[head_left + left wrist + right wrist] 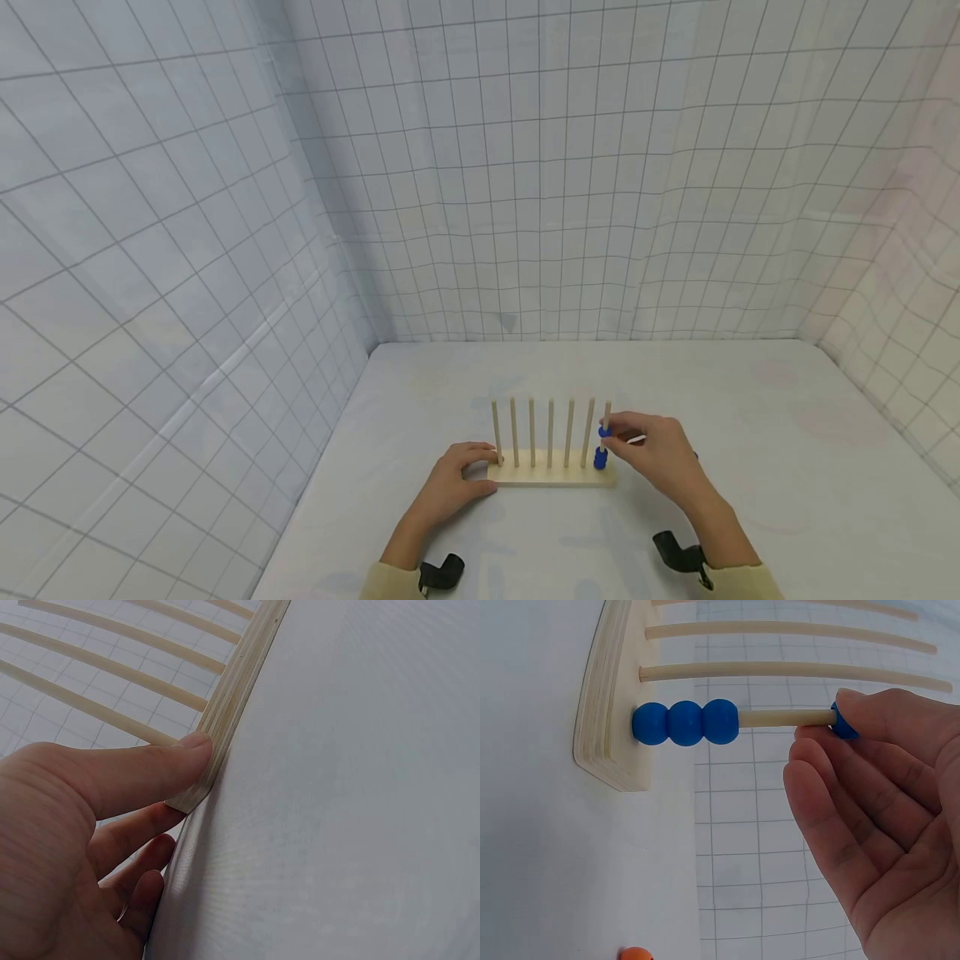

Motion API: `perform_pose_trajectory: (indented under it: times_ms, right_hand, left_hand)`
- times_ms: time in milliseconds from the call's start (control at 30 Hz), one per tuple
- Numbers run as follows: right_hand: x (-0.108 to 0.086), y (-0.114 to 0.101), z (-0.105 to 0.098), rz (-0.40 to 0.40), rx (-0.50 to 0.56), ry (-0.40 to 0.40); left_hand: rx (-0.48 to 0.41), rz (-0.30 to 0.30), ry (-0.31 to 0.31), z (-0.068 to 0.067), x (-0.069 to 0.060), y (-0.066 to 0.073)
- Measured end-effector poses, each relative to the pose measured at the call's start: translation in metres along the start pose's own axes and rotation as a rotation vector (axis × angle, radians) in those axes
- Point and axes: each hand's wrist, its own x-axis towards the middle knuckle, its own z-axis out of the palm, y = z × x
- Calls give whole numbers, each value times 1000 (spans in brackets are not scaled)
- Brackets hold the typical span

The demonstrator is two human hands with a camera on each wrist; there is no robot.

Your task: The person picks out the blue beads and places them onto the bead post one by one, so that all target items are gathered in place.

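pegs (551,433), seven of them, rise in one row from a pale wooden base (551,477), which rests on a white table (558,533) between the person's two hands. at the base's right end, three blue beads (685,723) sit around the rightmost peg (787,718), touching one another, the lowest down against the wood. the right hand (660,446) pinches one more bead (844,724), also blue, high on that same peg; a bare length of peg separates it from the three below, and the peg's tip shows above it in the head view. the thumb presses on the near side of this bead, the fingertip opposite is partly hidden, and the remaining fingers are loosely bent, spread away from the peg.

the left hand (452,477) grips the base's left end, near the leftmost peg: its thumb lies along the front edge, the index finger reaches round the end corner, and the others curl loosely beside it without holding anything that shows. an orange thing (637,954), rounded and cut off by the lower border of the right wrist view, lies apart from the base. pale yellow sleeves (746,583) cover both forearms, with a black device (444,572) beside the left wrist. grid-patterned cloth (525,167) hangs behind the table.
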Motion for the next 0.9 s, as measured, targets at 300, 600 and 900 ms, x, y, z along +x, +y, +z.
perform_pose_trajectory:
  times_ms: [300, 600, 900]
  right_hand:
    - [-1, 5, 4, 14, 4, -19]
    - [-2, 9, 8, 15, 5, -21]
    - [-2, 12, 10, 17, 0, -28]
  left_hand:
    - [-1, -8, 3, 0, 1, -2]
    - [10, 6, 13, 1, 1, -2]
    - [31, 5, 10, 1, 2, -1]
